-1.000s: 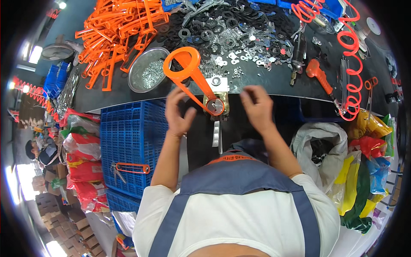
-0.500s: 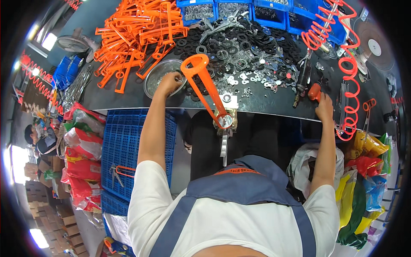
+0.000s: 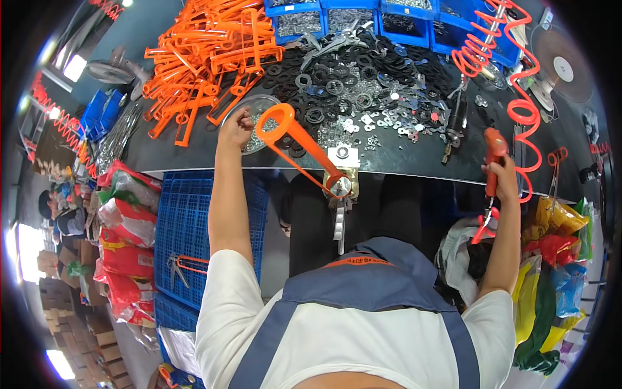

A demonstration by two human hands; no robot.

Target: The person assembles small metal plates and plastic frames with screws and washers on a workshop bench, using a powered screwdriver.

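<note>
My right hand [image 3: 504,176] is closed around a red power screwdriver [image 3: 495,150], held at the bench's front edge on the right. A red hose piece hangs below its lower end. My left hand [image 3: 238,129] is at the near left rim of a round metal bowl [image 3: 260,138] of small parts, with fingers pinched; I cannot make out what is in them. Between my hands, an orange caulking gun frame [image 3: 310,145] leans up from a metal fixture [image 3: 344,157] at the bench edge. A silver handle [image 3: 339,227] hangs below it.
Orange frames [image 3: 194,71] are heaped at the back left. Black and silver parts [image 3: 369,84] cover the bench middle. Blue bins [image 3: 353,14] line the back. A dark power screwdriver [image 3: 457,120] hangs near red coiled hoses [image 3: 522,110]. Blue crates [image 3: 194,240] stand below left.
My right hand has taken up the red screwdriver and drawn it toward me, turned more upright. My left hand has come out of the bowl, leftward to its rim.
</note>
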